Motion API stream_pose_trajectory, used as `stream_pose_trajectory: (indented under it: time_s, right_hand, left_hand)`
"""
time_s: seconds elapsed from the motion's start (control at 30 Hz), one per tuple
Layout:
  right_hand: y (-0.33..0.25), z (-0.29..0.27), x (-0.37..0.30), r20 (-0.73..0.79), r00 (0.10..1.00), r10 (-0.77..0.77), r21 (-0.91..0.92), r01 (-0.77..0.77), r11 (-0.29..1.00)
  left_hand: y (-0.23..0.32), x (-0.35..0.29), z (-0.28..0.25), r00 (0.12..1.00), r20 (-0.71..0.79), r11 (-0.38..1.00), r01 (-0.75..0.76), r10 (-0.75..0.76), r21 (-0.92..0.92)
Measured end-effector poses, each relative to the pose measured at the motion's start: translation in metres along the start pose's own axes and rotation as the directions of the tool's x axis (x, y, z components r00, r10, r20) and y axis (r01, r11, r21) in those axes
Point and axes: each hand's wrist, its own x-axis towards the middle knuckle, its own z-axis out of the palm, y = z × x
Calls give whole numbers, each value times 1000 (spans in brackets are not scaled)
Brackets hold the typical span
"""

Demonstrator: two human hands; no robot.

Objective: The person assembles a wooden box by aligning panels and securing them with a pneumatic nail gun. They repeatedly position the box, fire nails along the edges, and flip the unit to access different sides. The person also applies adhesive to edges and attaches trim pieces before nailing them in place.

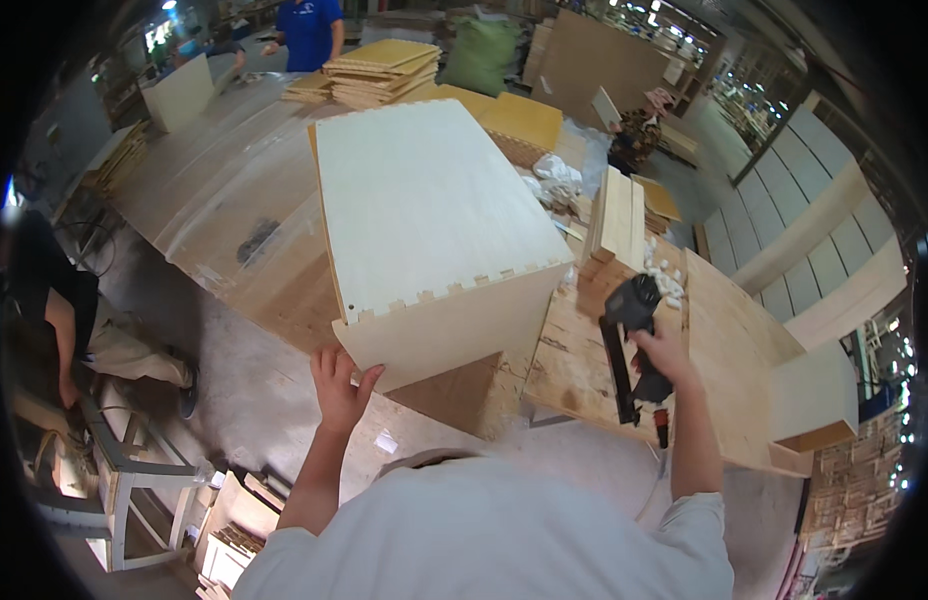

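Observation:
A large pale wooden box (434,200) with finger-jointed edges rests on the worktable in front of me. At its lower left corner, my left hand (341,385) grips the near panel, thumb on the outer face and fingers around the edge. To the right of the box, my right hand (667,352) is wrapped around the handle of a black pneumatic nail gun (634,305). The gun is apart from the box, and a hose connector shows at its lower end. A dark spot marks the top panel near its front left corner.
Stacked wood strips (616,225) and small white pieces (668,284) lie on the right part of the table (724,340). Yellowish boards (384,70) are piled at the back. A person in blue (309,32) stands beyond; another sits at left beside a metal frame (134,490).

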Motion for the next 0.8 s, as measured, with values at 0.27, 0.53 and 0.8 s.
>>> stream_pose_trajectory:
  time_s: [0.27,0.53,0.8]
  right_hand:
    - [-204,-35,-91,12,992,-128,36,127,991]
    - [-275,-7,-93,137,990,-38,-40,44,998]
    - [-285,5,-91,177,984,-4,-106,24,994]
  left_hand:
    - [-10,1,4,999,43,995,-16,21,-101]
    - [-12,-1,8,999,38,982,13,-6,-191]
    - [-19,-1,8,993,92,982,-56,74,-181]
